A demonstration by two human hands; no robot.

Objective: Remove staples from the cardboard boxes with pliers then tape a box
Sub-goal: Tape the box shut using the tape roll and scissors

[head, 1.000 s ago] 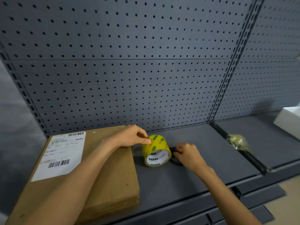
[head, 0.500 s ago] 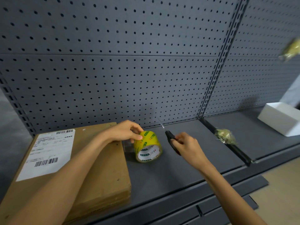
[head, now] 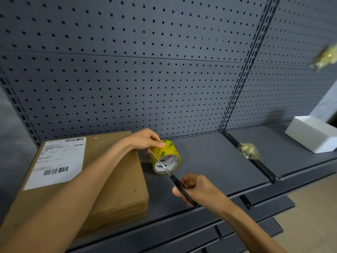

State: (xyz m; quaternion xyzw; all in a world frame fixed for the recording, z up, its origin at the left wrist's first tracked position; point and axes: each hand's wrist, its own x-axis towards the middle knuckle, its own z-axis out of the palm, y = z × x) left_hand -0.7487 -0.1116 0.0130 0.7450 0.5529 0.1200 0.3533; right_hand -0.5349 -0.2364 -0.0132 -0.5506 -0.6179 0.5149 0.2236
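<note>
On the grey shelf [head: 209, 161], between the two hands: yellow tape roll [head: 165, 157] standing on edge, just right of the flat cardboard box [head: 109, 179]. Left hand [head: 144, 139] resting over the box's far right corner, thumb and fingers pinching the top of the roll. Right hand [head: 198, 189] nearer the front edge, curled round the black handle of a thin-bladed tool [head: 175, 179], its metal tip laid across the roll's face toward the left thumb. Well right of both hands: crumpled wad [head: 249, 151], white box [head: 311, 134].
</note>
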